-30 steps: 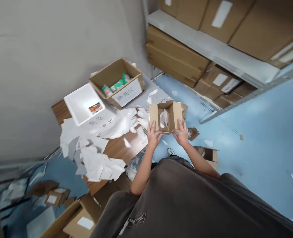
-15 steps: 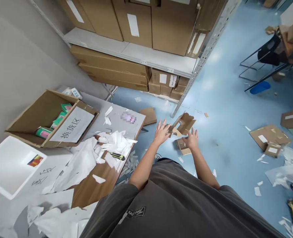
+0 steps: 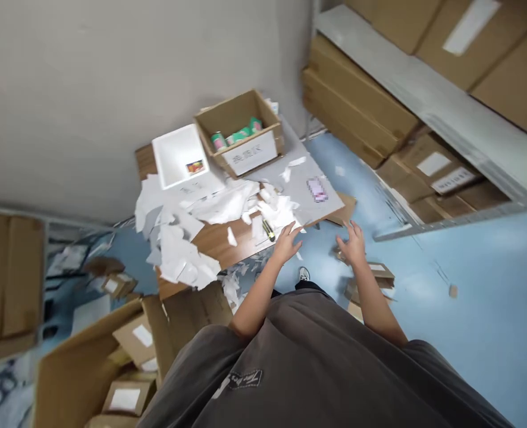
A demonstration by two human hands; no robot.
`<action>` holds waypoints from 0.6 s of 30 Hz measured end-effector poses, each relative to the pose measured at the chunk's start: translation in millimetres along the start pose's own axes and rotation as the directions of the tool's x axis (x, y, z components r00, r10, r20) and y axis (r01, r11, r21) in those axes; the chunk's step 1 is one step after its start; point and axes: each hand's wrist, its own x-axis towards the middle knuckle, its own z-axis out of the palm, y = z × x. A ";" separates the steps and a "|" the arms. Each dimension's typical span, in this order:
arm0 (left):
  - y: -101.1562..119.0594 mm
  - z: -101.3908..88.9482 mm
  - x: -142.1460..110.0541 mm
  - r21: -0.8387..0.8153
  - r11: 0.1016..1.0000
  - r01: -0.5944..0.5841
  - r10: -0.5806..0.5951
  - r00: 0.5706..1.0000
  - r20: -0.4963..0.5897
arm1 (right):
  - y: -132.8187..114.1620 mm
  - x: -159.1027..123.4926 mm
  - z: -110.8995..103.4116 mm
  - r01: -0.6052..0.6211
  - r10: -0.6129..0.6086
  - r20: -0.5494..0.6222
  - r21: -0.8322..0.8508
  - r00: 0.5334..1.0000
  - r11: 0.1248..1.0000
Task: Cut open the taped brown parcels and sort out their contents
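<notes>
Beside the near edge of the table [image 3: 212, 241], the left hand [image 3: 285, 245] is open, thumb and fingers apart; whether it touches the edge cannot be told. The utility knife [image 3: 268, 230] lies on the tabletop just beside this hand, among torn white paper [image 3: 275, 208]. The right hand [image 3: 353, 245], digits likewise spread, is above the blue floor [image 3: 446, 303]. Behind the knife, an open carton [image 3: 251, 153] containing green packets [image 3: 241, 137] adjoins a white bin [image 3: 176, 156].
</notes>
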 end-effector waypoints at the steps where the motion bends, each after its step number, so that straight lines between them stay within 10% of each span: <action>1: -14.1 -11.5 -12.7 0.006 0.999 0.045 -0.045 0.998 -0.039 | -17.4 12.3 10.2 0.056 -0.057 0.022 0.016 0.998 0.998; 8: -109.1 -82.4 -122.1 -0.012 0.953 0.303 -0.294 0.914 -0.279 | -165.8 44.8 83.2 0.364 -0.376 0.144 0.107 0.915 0.925; 18: -234.0 -151.6 -306.0 -0.079 0.828 0.556 -0.538 0.745 -0.395 | -371.6 -13.1 188.6 0.582 -0.616 0.321 0.207 0.719 0.787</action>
